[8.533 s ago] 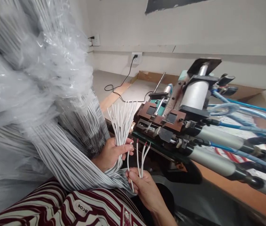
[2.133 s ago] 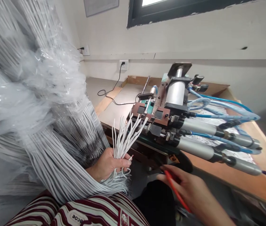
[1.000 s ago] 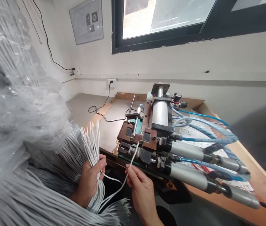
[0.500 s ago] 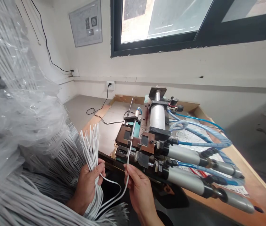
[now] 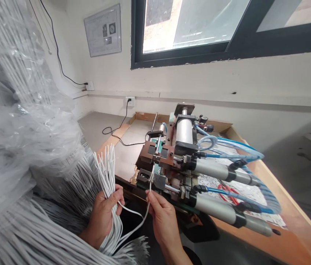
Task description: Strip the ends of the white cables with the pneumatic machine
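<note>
Right now, before the machine, the right hand pinches one white cable between its fingers, the end among the machine's front blocks; left of the machine, the left hand's fingers grip a cable bundle. Plastic-wrapped cables fill farther left of it
</note>
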`<state>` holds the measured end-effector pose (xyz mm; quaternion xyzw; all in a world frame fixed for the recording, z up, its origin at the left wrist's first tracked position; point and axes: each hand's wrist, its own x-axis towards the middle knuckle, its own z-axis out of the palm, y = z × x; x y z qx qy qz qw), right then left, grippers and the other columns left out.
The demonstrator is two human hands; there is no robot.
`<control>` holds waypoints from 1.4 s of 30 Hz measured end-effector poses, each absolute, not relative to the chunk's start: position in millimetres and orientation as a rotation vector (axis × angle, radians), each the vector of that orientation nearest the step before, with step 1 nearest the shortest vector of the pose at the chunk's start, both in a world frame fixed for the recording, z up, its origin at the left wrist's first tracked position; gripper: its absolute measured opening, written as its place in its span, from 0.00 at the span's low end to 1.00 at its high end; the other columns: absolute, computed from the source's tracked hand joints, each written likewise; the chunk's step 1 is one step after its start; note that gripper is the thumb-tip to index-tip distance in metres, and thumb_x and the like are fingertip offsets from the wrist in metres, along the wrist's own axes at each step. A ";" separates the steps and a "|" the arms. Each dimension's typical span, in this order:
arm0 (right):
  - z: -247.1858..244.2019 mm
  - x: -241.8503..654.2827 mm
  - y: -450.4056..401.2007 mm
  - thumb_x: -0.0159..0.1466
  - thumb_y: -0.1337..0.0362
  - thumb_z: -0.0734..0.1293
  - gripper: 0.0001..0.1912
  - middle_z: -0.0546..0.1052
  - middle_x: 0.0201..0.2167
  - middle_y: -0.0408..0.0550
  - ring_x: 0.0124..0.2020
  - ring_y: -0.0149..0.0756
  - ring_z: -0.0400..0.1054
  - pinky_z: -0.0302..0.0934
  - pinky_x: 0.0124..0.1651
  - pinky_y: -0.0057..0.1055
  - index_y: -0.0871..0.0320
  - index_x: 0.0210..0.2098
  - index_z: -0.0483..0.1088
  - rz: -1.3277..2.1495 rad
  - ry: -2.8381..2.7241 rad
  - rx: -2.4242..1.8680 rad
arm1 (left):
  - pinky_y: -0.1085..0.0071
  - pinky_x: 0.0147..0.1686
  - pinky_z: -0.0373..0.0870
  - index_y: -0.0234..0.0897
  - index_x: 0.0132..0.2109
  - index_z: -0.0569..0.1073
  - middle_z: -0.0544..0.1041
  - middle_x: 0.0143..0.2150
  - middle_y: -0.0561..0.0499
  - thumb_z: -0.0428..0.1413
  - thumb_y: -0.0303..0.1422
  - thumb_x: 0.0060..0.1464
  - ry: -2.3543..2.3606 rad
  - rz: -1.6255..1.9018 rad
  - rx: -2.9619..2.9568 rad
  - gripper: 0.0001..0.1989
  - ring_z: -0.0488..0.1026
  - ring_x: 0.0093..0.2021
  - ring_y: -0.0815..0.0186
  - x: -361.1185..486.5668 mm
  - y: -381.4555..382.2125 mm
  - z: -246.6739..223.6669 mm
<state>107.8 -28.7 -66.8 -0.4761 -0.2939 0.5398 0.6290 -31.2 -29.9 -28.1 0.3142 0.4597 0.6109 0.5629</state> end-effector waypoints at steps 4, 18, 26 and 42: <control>-74.2 103.9 -46.5 0.54 0.57 0.67 0.11 0.73 0.26 0.46 0.32 0.38 0.65 0.57 0.36 0.31 0.59 0.28 0.74 1.213 -0.960 -1.119 | 0.77 0.18 0.62 0.32 0.30 0.72 0.70 0.18 0.55 0.60 0.31 0.41 1.058 1.405 0.702 0.07 0.66 0.19 0.73 -27.5 -29.6 -22.7; -96.1 90.2 -104.6 0.57 0.56 0.64 0.11 0.64 0.20 0.41 0.20 0.28 0.52 0.48 0.23 0.26 0.58 0.27 0.67 1.387 -0.984 -1.159 | 0.76 0.17 0.58 0.31 0.29 0.72 0.71 0.24 0.53 0.61 0.23 0.34 1.005 1.427 0.681 0.10 0.73 0.25 0.66 -31.6 -43.9 -21.2; -105.6 92.1 -133.5 0.55 0.53 0.64 0.14 0.66 0.19 0.42 0.19 0.30 0.55 0.51 0.22 0.27 0.58 0.25 0.68 1.242 -1.013 -1.295 | 0.78 0.17 0.60 0.32 0.31 0.71 0.71 0.20 0.55 0.60 0.31 0.39 0.984 1.505 0.606 0.09 0.71 0.22 0.70 -41.6 -51.1 -29.4; -60.9 82.4 -82.7 0.53 0.54 0.66 0.15 0.71 0.20 0.45 0.21 0.33 0.60 0.55 0.25 0.29 0.59 0.32 0.75 1.223 -1.205 -1.109 | 0.74 0.25 0.63 0.31 0.26 0.73 0.72 0.21 0.53 0.62 0.28 0.37 0.954 1.375 0.661 0.07 0.67 0.23 0.71 -20.5 -57.9 -17.1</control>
